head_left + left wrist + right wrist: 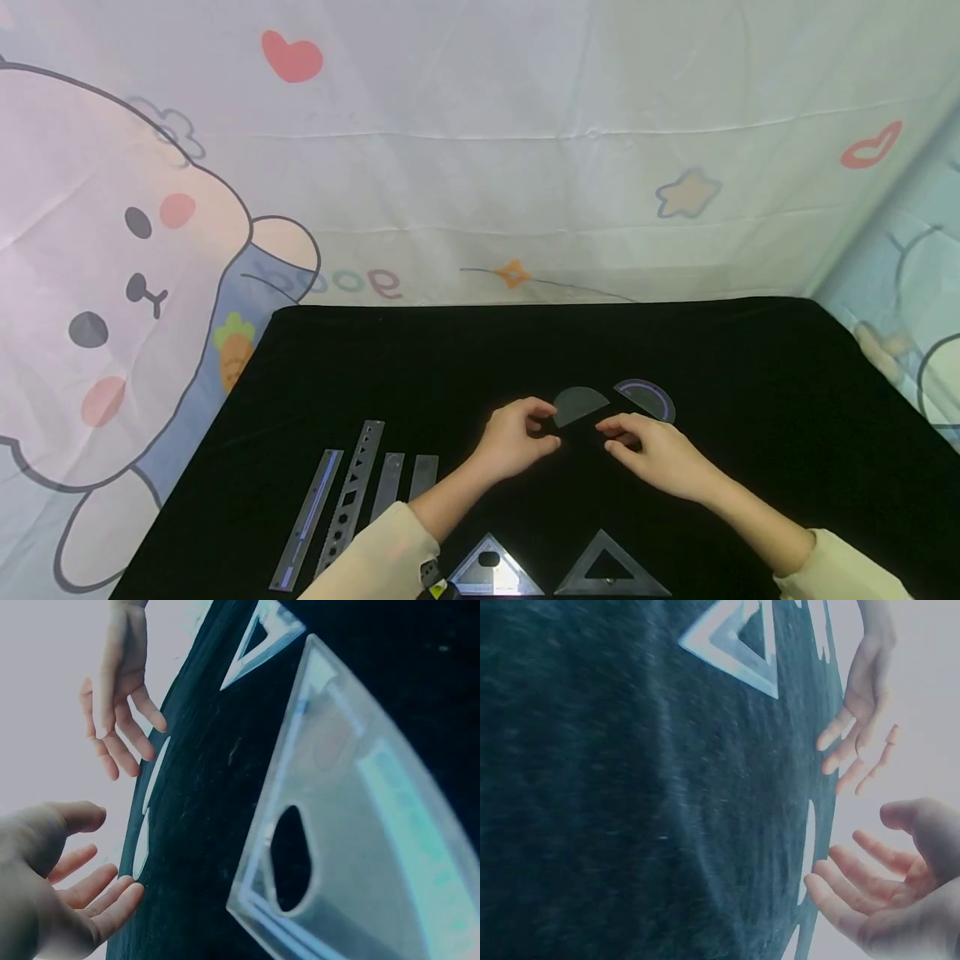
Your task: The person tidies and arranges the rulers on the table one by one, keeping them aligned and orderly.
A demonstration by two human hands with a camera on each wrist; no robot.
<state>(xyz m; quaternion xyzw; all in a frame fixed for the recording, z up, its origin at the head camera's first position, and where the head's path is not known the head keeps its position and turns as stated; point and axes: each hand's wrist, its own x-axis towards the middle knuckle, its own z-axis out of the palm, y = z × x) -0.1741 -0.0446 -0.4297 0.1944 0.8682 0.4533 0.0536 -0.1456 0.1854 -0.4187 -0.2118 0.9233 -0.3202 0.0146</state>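
In the head view, my left hand [517,437] is above the black cloth with loosely bent fingers, its fingertips right at the edge of a clear half-round protractor [580,405]. To its right lies a second protractor [647,397] with a purple scale band. My right hand [656,454] hovers just in front of that one, fingers relaxed and thumb apart, overlapping its lower edge. Both palms face each other with nothing between the fingers. The left wrist view shows the left hand [60,892] with spread fingers; the right wrist view shows the right hand [900,892] likewise.
Closer to me lie a set square with an oval hole [517,579] and one with a triangular cutout [618,587]. Several straight rulers, including one with a blue strip [306,521] and a stencil ruler [358,475], lie at left. A printed curtain [480,167] hangs behind the table.
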